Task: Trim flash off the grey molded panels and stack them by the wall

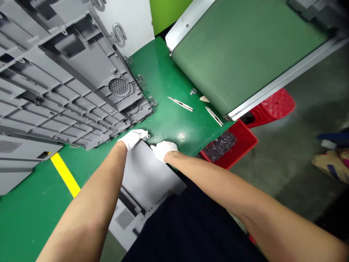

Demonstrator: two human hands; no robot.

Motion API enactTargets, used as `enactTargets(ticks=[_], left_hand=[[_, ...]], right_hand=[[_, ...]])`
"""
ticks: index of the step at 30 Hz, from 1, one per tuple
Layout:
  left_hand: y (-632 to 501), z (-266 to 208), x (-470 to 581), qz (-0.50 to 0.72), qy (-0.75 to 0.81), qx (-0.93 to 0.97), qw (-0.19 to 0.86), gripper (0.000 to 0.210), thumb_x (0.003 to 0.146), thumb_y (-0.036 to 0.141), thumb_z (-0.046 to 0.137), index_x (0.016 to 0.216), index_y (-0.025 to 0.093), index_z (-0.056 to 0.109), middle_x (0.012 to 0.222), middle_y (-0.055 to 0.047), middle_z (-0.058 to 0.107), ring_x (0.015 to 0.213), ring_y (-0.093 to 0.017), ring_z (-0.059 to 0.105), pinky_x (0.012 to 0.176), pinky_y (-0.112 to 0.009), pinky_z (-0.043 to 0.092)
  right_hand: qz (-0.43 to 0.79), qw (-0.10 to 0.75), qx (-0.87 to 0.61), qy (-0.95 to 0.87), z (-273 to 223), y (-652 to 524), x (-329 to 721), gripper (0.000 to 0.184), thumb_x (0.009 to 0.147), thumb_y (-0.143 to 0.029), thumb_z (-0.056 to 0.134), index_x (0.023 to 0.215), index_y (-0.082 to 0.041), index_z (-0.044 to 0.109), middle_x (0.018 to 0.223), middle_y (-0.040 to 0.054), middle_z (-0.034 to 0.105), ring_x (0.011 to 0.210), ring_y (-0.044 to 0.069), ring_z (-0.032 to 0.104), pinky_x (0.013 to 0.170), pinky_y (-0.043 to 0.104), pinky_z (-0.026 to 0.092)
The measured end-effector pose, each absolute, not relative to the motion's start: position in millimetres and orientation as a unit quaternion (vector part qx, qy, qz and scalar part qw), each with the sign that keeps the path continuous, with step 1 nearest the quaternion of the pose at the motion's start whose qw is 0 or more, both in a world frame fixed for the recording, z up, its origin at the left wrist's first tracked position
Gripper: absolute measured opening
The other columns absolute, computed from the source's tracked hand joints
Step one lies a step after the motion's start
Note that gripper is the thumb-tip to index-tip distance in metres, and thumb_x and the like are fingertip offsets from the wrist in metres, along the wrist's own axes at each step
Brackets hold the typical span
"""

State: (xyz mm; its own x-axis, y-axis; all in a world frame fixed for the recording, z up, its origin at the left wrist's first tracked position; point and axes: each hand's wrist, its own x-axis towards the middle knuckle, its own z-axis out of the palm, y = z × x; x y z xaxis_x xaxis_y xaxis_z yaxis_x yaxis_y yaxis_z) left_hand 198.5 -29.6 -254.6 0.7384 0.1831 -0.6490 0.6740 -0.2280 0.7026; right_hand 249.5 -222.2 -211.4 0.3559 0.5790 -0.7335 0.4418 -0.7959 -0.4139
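My left hand [133, 138] has its fingers nearly together at a small grey loop [147, 136] and my right hand [165, 150] is curled by the panel's edge; I can't tell what either grips. The grey panel [147, 171] spans from table [174, 125] to torso, probably light, stiff and slick, best held by opposite edges
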Motion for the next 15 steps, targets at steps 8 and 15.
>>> enactTargets(ticks=[8,15], left_hand=[[-115,-205,222,-0.085,0.245,0.908,0.329,0.040,0.091,0.052,0.048,0.083,0.022,0.073,0.102,-0.012,0.070,0.100,-0.028,0.060,0.096,-0.040,0.042],[-206,-178,272,-0.147,0.199,0.830,0.500,0.061,0.084,0.067,0.055,0.126,0.024,0.061,0.115,-0.011,0.070,0.107,-0.029,0.064,0.094,-0.038,0.050]], right_hand=[[0.481,0.131,-0.848,-0.179,-213,-319,255,0.091,0.097,-0.069,0.005,0.103,-0.012,0.075,0.102,0.0231,0.075,0.103,0.033,0.070,0.090,0.041,0.050],[0.498,0.172,-0.841,-0.117,-224,-380,241,0.088,0.096,-0.071,0.006,0.095,-0.016,0.075,0.100,0.0186,0.076,0.100,0.031,0.071,0.086,0.038,0.050]])
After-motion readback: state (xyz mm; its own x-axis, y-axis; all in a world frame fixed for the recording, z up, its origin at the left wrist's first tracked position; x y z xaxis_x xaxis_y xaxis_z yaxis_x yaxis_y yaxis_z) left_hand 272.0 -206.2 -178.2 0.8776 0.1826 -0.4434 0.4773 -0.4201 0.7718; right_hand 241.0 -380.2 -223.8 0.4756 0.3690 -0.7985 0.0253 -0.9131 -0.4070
